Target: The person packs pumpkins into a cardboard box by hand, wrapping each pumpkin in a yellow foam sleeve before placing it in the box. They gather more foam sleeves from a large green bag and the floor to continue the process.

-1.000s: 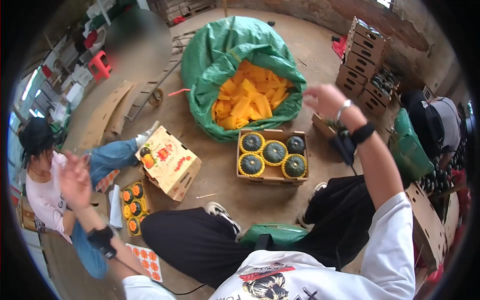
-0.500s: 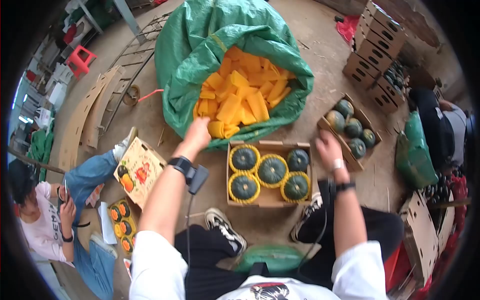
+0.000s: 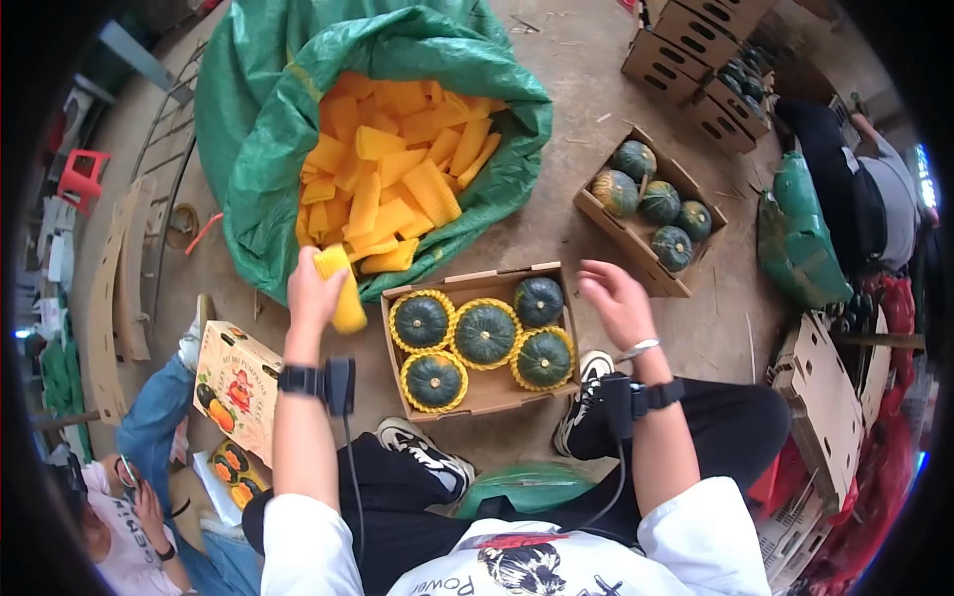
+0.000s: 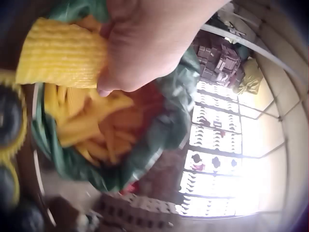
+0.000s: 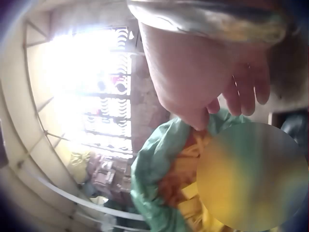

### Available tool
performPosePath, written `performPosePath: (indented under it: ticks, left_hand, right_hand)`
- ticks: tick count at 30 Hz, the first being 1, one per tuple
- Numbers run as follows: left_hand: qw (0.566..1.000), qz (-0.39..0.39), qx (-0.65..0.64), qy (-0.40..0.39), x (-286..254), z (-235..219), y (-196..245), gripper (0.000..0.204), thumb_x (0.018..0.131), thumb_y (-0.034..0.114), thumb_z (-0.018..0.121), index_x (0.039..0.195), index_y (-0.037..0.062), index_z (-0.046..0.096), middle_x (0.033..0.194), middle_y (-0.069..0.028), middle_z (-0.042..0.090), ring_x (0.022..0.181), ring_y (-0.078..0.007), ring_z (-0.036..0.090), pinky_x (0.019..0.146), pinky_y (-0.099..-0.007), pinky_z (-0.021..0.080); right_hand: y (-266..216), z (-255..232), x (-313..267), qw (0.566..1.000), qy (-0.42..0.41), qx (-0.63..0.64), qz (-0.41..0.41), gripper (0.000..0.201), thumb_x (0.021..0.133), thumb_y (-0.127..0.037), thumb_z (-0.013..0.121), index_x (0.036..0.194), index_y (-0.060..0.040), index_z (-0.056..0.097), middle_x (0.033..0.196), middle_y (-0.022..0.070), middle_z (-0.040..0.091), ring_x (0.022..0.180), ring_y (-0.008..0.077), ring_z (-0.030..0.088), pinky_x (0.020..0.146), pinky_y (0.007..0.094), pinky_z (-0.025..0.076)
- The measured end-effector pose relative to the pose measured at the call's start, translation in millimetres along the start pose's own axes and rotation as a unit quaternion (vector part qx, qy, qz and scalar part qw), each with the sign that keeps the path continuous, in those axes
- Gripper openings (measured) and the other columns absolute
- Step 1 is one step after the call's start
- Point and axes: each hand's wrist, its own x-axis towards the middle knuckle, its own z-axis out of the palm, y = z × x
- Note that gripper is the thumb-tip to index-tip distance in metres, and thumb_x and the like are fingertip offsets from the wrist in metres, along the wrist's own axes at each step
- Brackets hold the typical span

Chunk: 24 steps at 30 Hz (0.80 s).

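My left hand (image 3: 310, 293) pinches a yellow foam net sleeve (image 3: 344, 296), just outside the near rim of a green woven sack (image 3: 517, 169). In the left wrist view the ribbed sleeve (image 4: 63, 55) sticks out flattened from between thumb and fingers. More yellow foam sleeves (image 3: 383, 189) fill the sack's mouth. Before me stands an open cardboard box (image 3: 487, 404) of dark green pumpkins; most wear yellow sleeves, while the one at the back right corner, a bare pumpkin (image 3: 539, 300), has none. My right hand (image 3: 618, 306) hovers by the box's right side, fingers loosely extended, holding nothing.
Back right, another cardboard box (image 3: 636, 243) holds several bare pumpkins. A printed carton (image 3: 238, 387) stands at the left, near a seated person (image 3: 124, 526) with a phone. Stacked cartons (image 3: 686, 60) rise behind; another person (image 3: 845, 189) bends at the far right.
My hands came down from raised to the sack and box. The left hand has drawn a foam sleeve out of the sack; the right has moved from the far box's edge toward the near box.
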Motion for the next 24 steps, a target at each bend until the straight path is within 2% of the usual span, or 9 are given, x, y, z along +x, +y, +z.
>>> performPosePath:
  ticks: [4, 8, 13, 16, 17, 20, 22, 23, 24]
  left_hand:
    - [0.948, 0.219, -0.228, -0.028, -122, 4, 96, 0.048, 0.074, 0.01, 0.07, 0.116, 0.0036, 0.048, 0.096, -0.0151, 0.064, 0.094, -0.0256, 0.062, 0.081, -0.0365, 0.048]
    - [0.949, 0.122, -0.261, -0.13, -211, 8, 102, 0.035, 0.077, 0.011, 0.068, 0.107, 0.0025, 0.052, 0.093, -0.0168, 0.063, 0.088, -0.0275, 0.064, 0.077, -0.035, 0.048]
    - [0.945, 0.105, -0.25, -0.186, -258, 31, 95, 0.026, 0.077, 0.015, 0.069, 0.094, 0.0018, 0.054, 0.079, -0.0133, 0.06, 0.07, -0.025, 0.062, 0.066, -0.0324, 0.048]
    - [0.907, -0.001, -0.266, -0.328, -257, 41, 82, 0.032, 0.075, 0.017, 0.073, 0.098, 0.0018, 0.056, 0.081, -0.0058, 0.06, 0.073, -0.0154, 0.059, 0.069, -0.0284, 0.047]
    - [0.839, 0.01, -0.366, -0.402, -257, 39, 81, 0.033, 0.075, 0.017, 0.074, 0.1, 0.0015, 0.058, 0.083, -0.0028, 0.06, 0.076, -0.0119, 0.058, 0.072, -0.0267, 0.046]
    - [0.742, -0.02, -0.59, -0.317, -260, 49, 98, 0.036, 0.07, 0.006, 0.073, 0.103, 0.0003, 0.06, 0.089, 0.0002, 0.055, 0.088, -0.0105, 0.055, 0.08, -0.024, 0.043]
    - [0.959, 0.053, -0.258, -0.107, -241, 82, 56, 0.043, 0.068, 0.002, 0.071, 0.109, 0.0032, 0.057, 0.097, -0.0013, 0.061, 0.089, -0.0095, 0.057, 0.082, -0.0247, 0.044]
    - [0.959, 0.049, -0.258, -0.104, -242, 86, 55, 0.043, 0.068, 0.002, 0.071, 0.109, 0.0032, 0.057, 0.097, -0.0013, 0.061, 0.089, -0.0095, 0.057, 0.082, -0.0247, 0.044]
    - [0.977, 0.081, -0.186, -0.069, -246, 91, 57, 0.042, 0.068, 0.002, 0.07, 0.107, 0.0008, 0.056, 0.095, -0.0037, 0.059, 0.09, -0.013, 0.057, 0.084, -0.0254, 0.043]
  right_hand:
    - [-50, 61, -45, 0.954, -0.271, 0.09, -0.089, 0.079, 0.075, -0.016, 0.072, 0.141, -0.01, 0.028, 0.126, 0.018, 0.052, 0.106, 0.0256, 0.056, 0.087, 0.0345, 0.048]
    - [-31, 64, -92, 0.944, -0.286, 0.167, -0.017, 0.052, 0.073, -0.008, 0.073, 0.12, -0.0029, 0.051, 0.092, 0.0086, 0.063, 0.08, 0.01, 0.058, 0.075, 0.026, 0.049]
    - [5, 55, -141, 0.812, -0.56, 0.109, 0.125, 0.028, 0.077, -0.012, 0.072, 0.098, 0.0009, 0.06, 0.091, 0.0026, 0.064, 0.081, 0.0081, 0.058, 0.076, 0.0238, 0.048]
    - [15, 43, -145, 0.929, -0.318, 0.06, -0.178, 0.015, 0.078, -0.01, 0.069, 0.088, 0.0005, 0.063, 0.086, 0.0044, 0.064, 0.077, 0.0124, 0.061, 0.075, 0.0264, 0.05]
    - [16, 37, -142, 0.92, -0.236, 0.309, 0.051, 0.015, 0.078, -0.01, 0.07, 0.089, -0.0012, 0.063, 0.089, 0.0046, 0.063, 0.081, 0.0119, 0.06, 0.077, 0.026, 0.048]
    - [14, 29, -143, 0.837, -0.284, 0.451, 0.121, 0.018, 0.081, -0.012, 0.068, 0.096, -0.0043, 0.061, 0.091, 0.0025, 0.063, 0.083, 0.011, 0.06, 0.079, 0.0259, 0.047]
    - [9, 36, -140, 0.866, -0.362, 0.335, 0.084, 0.019, 0.081, -0.013, 0.068, 0.095, -0.0026, 0.061, 0.088, 0.0058, 0.064, 0.082, 0.0136, 0.061, 0.077, 0.0281, 0.048]
    - [7, 40, -132, 0.97, -0.232, 0.069, -0.031, 0.016, 0.075, -0.009, 0.064, 0.087, -0.0023, 0.058, 0.082, 0.0106, 0.061, 0.079, 0.0233, 0.06, 0.071, 0.0341, 0.047]
    - [7, 45, -126, 0.965, -0.079, -0.204, -0.143, 0.012, 0.069, -0.004, 0.061, 0.08, -0.002, 0.054, 0.077, 0.0154, 0.058, 0.077, 0.033, 0.06, 0.066, 0.0401, 0.047]
